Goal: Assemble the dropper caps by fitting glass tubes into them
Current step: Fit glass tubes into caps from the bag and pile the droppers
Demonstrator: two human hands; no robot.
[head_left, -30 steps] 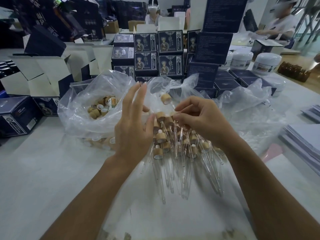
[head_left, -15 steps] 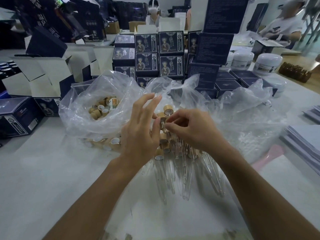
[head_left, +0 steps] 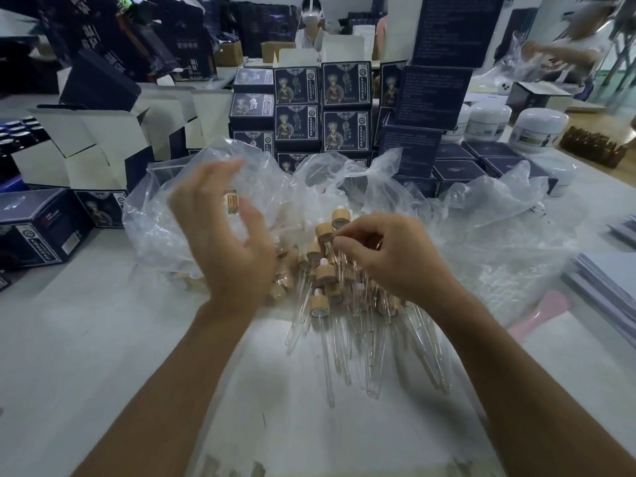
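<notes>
A pile of assembled droppers (head_left: 344, 325), bamboo caps on long glass tubes, lies on the white table in front of me. My right hand (head_left: 389, 259) pinches the glass tube of one dropper just under its bamboo cap (head_left: 325, 232), above the far end of the pile. My left hand (head_left: 223, 242), blurred, hovers with spread fingers in front of the clear plastic bag of loose caps (head_left: 165, 215) and holds nothing. One loose cap (head_left: 231, 203) shows behind its fingers; the others are hidden.
A second crumpled clear bag (head_left: 499, 235) lies to the right. Stacked dark blue boxes (head_left: 344, 108) stand behind the bags, open cartons (head_left: 86, 149) at the left, white jars (head_left: 537, 129) at the back right, paper stacks (head_left: 605, 280) at the right edge. People work behind.
My left hand has let go near the cap and swung left and up toward the bag, its fingers opening. My right hand stays on the dropper over the pile.
</notes>
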